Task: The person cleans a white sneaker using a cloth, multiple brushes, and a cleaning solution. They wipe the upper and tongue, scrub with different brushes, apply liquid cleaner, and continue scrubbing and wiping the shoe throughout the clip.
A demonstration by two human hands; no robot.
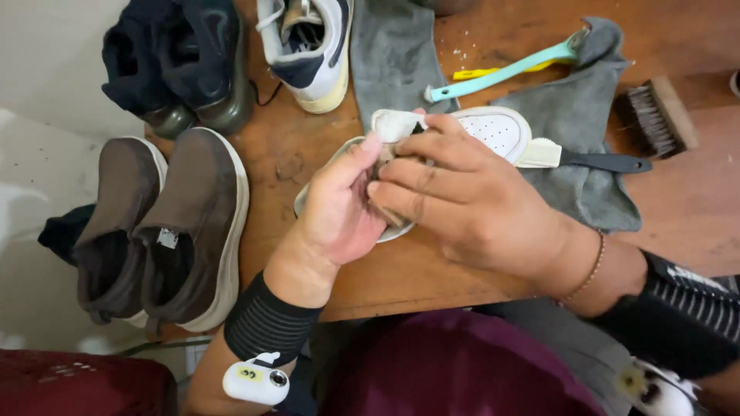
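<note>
White shoe (493, 127) lies on the wooden table (432, 277) right in front of me, mostly hidden under my hands. Its long axis runs on a slant: toe cap up and to the right, the other end down and to the left near my left wrist. Only the perforated toe and a strip of pale sole below my left palm show. My left hand (339, 208) comes in from the lower left, fingers curled round the near side of the shoe, thumb up along its edge, so it grips the shoe and steadies it. My right hand (470, 200) lies across the top from the right, fingers bent and pressed onto a whitish cloth (393, 123) bunched against the shoe's upper; the cloth pokes out just past my fingertips. So the bare toe sits beyond my right knuckles, up-right, and the right hand is the nearer to it. Just beside the toe lies a dark-handled brush (586, 158) on a grey rag (578, 108); a teal brush (509, 73) sits farther up. Brown shoes (169, 223) stand well apart, at the left edge.
</note>
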